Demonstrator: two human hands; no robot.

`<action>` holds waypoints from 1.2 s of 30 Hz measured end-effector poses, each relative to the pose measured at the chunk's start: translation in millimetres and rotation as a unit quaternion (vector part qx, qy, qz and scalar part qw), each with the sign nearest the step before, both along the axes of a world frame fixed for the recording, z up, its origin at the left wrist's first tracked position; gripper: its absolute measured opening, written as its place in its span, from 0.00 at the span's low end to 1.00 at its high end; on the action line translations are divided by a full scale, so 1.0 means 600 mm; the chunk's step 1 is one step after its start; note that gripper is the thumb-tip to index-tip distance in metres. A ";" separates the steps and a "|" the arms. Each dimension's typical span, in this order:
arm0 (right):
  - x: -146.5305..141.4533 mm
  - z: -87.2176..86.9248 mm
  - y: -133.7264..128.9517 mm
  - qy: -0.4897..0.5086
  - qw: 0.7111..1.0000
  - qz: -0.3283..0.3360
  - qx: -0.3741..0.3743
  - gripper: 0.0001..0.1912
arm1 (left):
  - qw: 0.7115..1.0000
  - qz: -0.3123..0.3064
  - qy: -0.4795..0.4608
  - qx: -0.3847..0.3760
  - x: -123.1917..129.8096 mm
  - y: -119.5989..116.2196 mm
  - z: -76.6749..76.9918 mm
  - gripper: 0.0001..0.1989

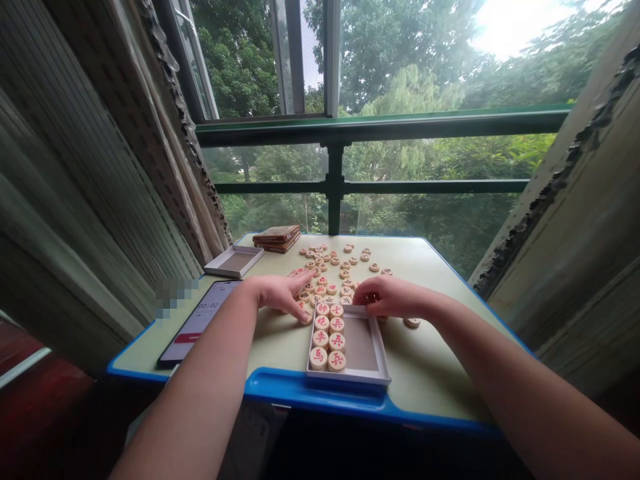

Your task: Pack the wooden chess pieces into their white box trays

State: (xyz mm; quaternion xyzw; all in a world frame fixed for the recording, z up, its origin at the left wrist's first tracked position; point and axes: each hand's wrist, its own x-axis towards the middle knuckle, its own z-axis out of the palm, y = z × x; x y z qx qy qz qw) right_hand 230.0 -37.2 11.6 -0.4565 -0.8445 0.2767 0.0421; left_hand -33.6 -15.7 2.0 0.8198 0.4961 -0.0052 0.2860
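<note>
Round wooden Chinese chess pieces point(331, 289) with red or black characters lie scattered over the table's middle. In front of them sits a shallow white box point(363, 340), its left side filled with two columns of red-marked pieces point(337, 342). My left hand point(283, 293) reaches over loose pieces left of the box, fingers spread, the thumb touching or just above one piece point(306, 315). Curled at the box's far right corner is my right hand point(387, 296), fingertips pointing down; whatever they pinch is hidden behind the hand.
A phone point(200, 320) showing a timer lies at the table's left, partly behind my left forearm. Beyond it are an open box lid point(234, 261) and a stack of brown booklets or boxes point(277, 238). The table point(440, 360) has a raised blue edge. Curtains flank the window.
</note>
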 end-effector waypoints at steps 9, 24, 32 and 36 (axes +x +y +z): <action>-0.002 0.003 0.003 0.005 0.999 0.003 0.045 0.14 | 0.992 0.113 -0.042 0.039 0.020 0.009 -0.017 0.32; 0.009 0.029 -0.018 -0.104 0.994 -0.029 -0.009 0.17 | 0.976 0.202 0.065 -0.043 -0.022 -0.010 0.010 0.54; 0.010 0.011 -0.003 -0.092 0.995 -0.036 0.022 0.20 | 0.977 0.198 -0.039 -0.074 -0.018 -0.002 -0.003 0.52; 0.009 -0.008 0.012 -0.040 0.997 -0.027 0.065 0.23 | 0.975 0.204 -0.078 -0.036 -0.009 0.002 -0.010 0.46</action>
